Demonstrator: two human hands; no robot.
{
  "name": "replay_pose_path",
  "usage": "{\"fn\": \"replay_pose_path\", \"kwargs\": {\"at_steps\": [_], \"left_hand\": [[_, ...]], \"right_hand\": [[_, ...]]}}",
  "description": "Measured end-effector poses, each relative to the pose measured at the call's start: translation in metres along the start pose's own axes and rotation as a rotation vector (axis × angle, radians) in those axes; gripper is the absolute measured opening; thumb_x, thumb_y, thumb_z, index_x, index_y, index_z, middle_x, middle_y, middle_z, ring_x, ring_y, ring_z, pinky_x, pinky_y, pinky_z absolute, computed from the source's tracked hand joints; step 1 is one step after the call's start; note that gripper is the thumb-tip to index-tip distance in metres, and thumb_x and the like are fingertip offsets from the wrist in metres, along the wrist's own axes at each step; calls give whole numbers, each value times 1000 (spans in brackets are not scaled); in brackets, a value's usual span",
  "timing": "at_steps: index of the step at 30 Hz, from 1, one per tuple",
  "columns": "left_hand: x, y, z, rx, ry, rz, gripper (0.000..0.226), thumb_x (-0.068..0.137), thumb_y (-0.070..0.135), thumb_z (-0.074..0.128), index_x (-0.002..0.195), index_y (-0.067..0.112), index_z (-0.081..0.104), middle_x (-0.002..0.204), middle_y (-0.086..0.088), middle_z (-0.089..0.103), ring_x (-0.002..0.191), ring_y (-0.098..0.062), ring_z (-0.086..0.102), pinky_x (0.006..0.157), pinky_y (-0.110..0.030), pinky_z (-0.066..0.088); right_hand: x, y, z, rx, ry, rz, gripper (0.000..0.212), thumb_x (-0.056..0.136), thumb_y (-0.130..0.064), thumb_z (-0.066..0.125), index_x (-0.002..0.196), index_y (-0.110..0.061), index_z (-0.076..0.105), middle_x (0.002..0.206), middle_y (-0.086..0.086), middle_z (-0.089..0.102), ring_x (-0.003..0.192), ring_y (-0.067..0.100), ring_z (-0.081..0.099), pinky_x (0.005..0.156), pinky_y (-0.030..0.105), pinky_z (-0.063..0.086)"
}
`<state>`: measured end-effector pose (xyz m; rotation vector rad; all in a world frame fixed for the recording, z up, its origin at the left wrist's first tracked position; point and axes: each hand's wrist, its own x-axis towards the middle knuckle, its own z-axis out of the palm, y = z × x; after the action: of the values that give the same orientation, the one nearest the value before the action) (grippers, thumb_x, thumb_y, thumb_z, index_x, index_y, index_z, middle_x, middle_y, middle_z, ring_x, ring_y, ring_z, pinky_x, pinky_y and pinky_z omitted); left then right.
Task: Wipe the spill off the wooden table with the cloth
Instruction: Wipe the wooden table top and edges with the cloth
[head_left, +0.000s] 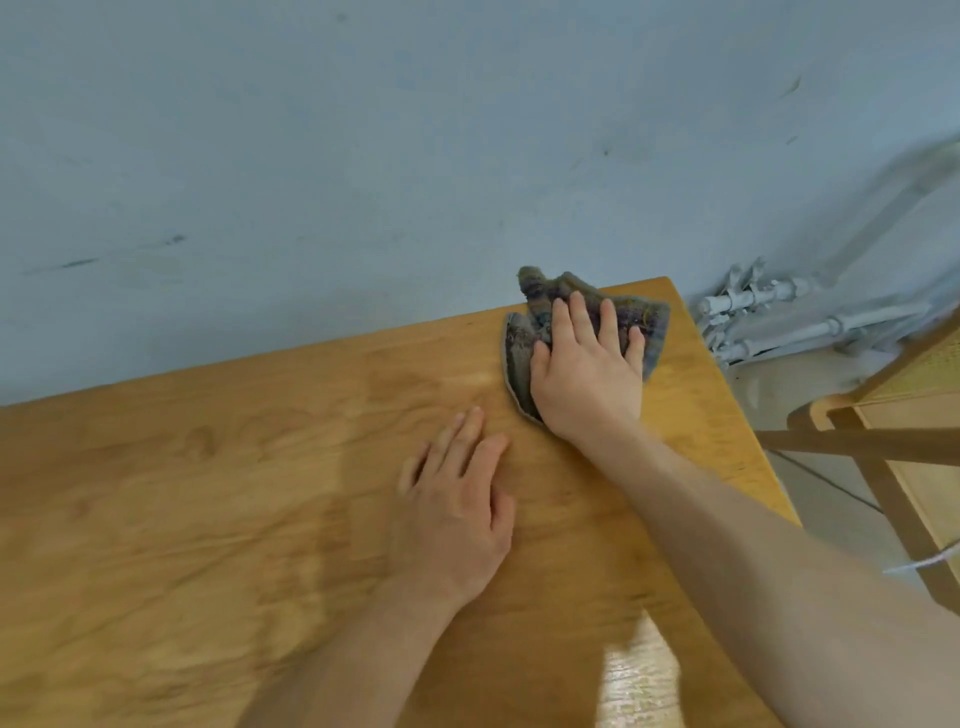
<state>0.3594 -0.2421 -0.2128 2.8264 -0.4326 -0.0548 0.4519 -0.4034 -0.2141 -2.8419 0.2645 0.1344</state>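
A crumpled grey patterned cloth (649, 322) lies near the far right corner of the wooden table (208, 493). My right hand (587, 364) presses flat on the cloth with its fingers straight and spread, covering its middle. My left hand (457, 499) rests palm down on the bare wood, a little nearer and to the left of the cloth, holding nothing. A darker, damp-looking band (343, 467) runs across the tabletop to the left of my left hand. The picture is slightly blurred.
A blue-grey wall (363, 156) stands right behind the table's far edge. White pipes (769, 317) run along the floor at the right. A wooden chair frame (883, 447) stands just off the table's right edge. A glossy bright patch (639, 686) shows near the front.
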Motion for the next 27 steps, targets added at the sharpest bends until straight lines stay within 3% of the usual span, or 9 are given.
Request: {"fn": "replay_pose_path", "kwargs": {"at_steps": [3,6,12,16,20,22,25,27], "left_hand": [[-2,-28,-8,84,-30,54,46,86,32,35,129,26,51,147,4,44,135,-15,39,103,-41,37],[-4,-33,-11,78,29,-112,45,83,30,37,125,22,53,143,1,47,130,-18,42,105,-45,36],[-2,-34,-8,84,40,-127,48,82,29,35,125,21,53,138,-7,50,130,-26,42,109,-49,33],[-2,-32,-7,77,55,-134,46,81,28,37,123,22,53,138,-8,51,127,-27,42,106,-50,36],[1,-34,-8,66,58,-117,45,78,28,39,121,24,51,140,-7,50,125,-26,40,101,-52,38],[1,-34,-8,65,57,-124,46,78,28,39,122,24,51,140,-7,50,125,-26,40,102,-52,37],[1,-33,-7,71,61,-126,46,77,29,39,122,25,49,140,-6,50,125,-27,39,102,-51,34],[1,-34,-7,67,58,-125,47,77,29,39,122,24,50,140,-7,50,124,-27,39,102,-52,35]], "right_hand": [[10,-12,4,-24,-8,-100,61,100,-46,21,156,-23,16,165,-4,10,151,24,0,120,54,0],[19,-24,10,-27,6,-238,58,99,-48,24,153,-27,25,162,-7,20,151,23,7,120,55,3],[29,-91,31,-41,12,-434,52,97,-47,32,139,-20,46,142,2,50,138,26,35,117,55,14],[37,-84,29,-36,15,-528,47,99,-43,32,136,-19,48,133,5,56,127,26,47,114,46,20],[73,-18,-1,-110,58,-374,36,101,-37,29,109,-17,57,110,8,66,99,30,59,94,43,36],[91,7,-19,-134,-67,-230,38,100,-41,28,91,-16,55,99,8,66,82,29,55,77,40,38],[117,-1,-30,-161,-324,-186,48,98,-52,27,88,-16,58,97,6,63,81,26,53,69,36,37],[118,-27,-19,-158,-351,-266,49,98,-55,28,94,-18,60,102,7,63,88,27,56,71,35,36]]}}
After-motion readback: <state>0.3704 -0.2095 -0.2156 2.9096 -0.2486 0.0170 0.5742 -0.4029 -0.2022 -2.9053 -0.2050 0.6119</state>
